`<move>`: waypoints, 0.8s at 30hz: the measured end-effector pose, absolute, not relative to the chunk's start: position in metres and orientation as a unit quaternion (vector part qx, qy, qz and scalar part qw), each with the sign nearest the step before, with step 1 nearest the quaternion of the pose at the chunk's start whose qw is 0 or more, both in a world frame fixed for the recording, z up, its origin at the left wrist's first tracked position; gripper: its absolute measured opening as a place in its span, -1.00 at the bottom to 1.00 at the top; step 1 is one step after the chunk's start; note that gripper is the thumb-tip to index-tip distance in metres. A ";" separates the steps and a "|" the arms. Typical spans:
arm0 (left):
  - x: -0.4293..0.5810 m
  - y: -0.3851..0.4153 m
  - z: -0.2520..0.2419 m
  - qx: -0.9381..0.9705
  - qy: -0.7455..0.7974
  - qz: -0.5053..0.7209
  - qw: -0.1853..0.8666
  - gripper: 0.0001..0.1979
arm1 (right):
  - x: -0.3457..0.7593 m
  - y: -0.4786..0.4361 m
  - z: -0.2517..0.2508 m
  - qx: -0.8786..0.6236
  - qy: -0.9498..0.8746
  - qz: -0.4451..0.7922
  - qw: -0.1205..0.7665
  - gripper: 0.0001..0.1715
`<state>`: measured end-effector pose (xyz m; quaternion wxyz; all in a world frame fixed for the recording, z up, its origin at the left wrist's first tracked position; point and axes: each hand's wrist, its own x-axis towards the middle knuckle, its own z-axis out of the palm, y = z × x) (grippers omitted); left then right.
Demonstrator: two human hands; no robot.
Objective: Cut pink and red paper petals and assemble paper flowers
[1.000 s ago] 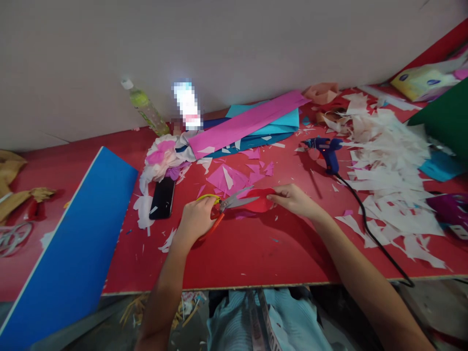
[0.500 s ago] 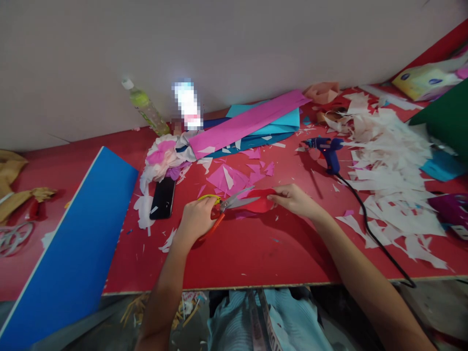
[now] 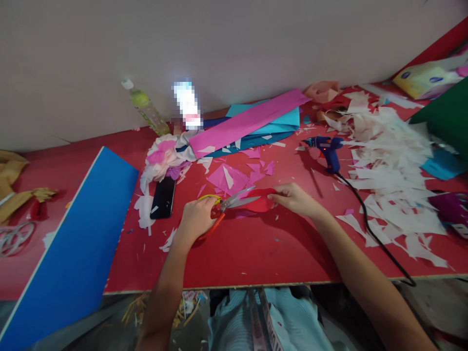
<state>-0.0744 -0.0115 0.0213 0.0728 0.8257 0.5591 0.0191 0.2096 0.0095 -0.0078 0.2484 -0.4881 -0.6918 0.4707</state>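
My left hand [image 3: 198, 218] is wrapped round the handles of a pair of scissors [image 3: 237, 200] with yellow and orange grips. The blades are spread and point right, over the left part of a red paper piece [image 3: 262, 200]. Pinched at its right end, that piece is held by my right hand [image 3: 288, 199]. Behind the blades lie pink paper scraps [image 3: 227, 179] on the red table [image 3: 256, 258]. A dark phone [image 3: 163, 197] lies to the left of my left hand.
A blue board [image 3: 80, 243] stands at the left. Farther back are a bottle [image 3: 148, 109], a lit phone [image 3: 188, 105], paper flowers [image 3: 161, 158] and a pink strip [image 3: 248, 124]. A blue glue gun [image 3: 329, 151] with a cord and white scraps [image 3: 391, 151] are at the right.
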 end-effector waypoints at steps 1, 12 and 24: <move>-0.074 -0.012 0.021 0.826 0.559 0.018 0.072 -0.67 | 0.210 0.010 -0.008 -0.488 -0.692 0.470 0.247 -0.63; -0.074 -0.012 0.023 0.824 0.562 0.005 0.072 -0.69 | 0.210 0.010 -0.007 -0.488 -0.696 0.464 0.249 -0.63; -0.074 -0.013 0.027 0.833 0.546 0.003 0.092 -0.73 | 0.213 0.011 -0.007 -0.481 -0.712 0.457 0.233 -0.66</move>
